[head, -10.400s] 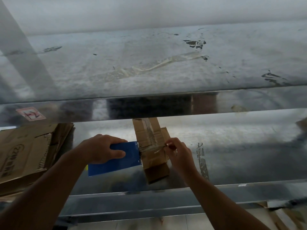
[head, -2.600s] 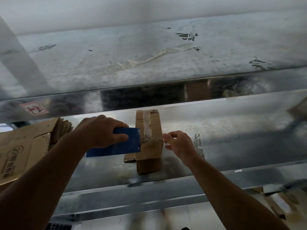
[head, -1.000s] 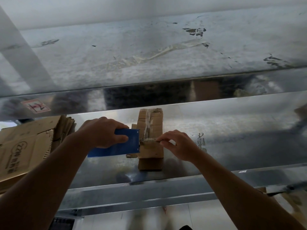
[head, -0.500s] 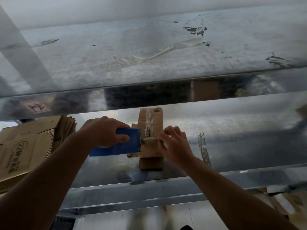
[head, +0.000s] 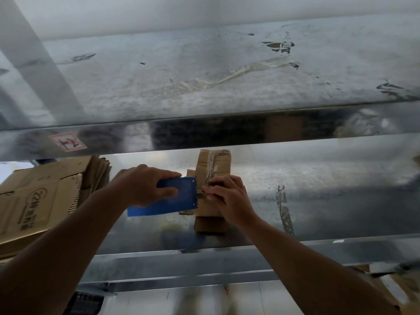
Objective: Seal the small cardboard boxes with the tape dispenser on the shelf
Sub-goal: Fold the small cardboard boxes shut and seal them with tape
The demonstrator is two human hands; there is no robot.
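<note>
A small brown cardboard box (head: pixel 213 164) lies lengthwise on the lower metal shelf (head: pixel 318 201), with a strip of clear tape along its top seam. My left hand (head: pixel 145 185) grips the blue tape dispenser (head: pixel 172 200), whose front edge sits against the box's left side. My right hand (head: pixel 227 196) rests on the box's near half, its fingertips pinching the tape end where it crosses the box beside the dispenser. A second small piece of cardboard (head: pixel 189 173) shows behind the dispenser, mostly hidden.
A stack of flattened cardboard cartons (head: pixel 45 198) fills the shelf's left end. The upper shelf (head: pixel 204 87) overhangs close above, with a red-bordered label (head: pixel 67 142) on its front lip. Old tape marks (head: pixel 284 210) streak the shelf right of the box. More cardboard (head: pixel 397 289) lies below at the right.
My right hand has turned and slid left over the box top, fingertips now at the tape beside the dispenser. The left hand and dispenser have hardly moved.
</note>
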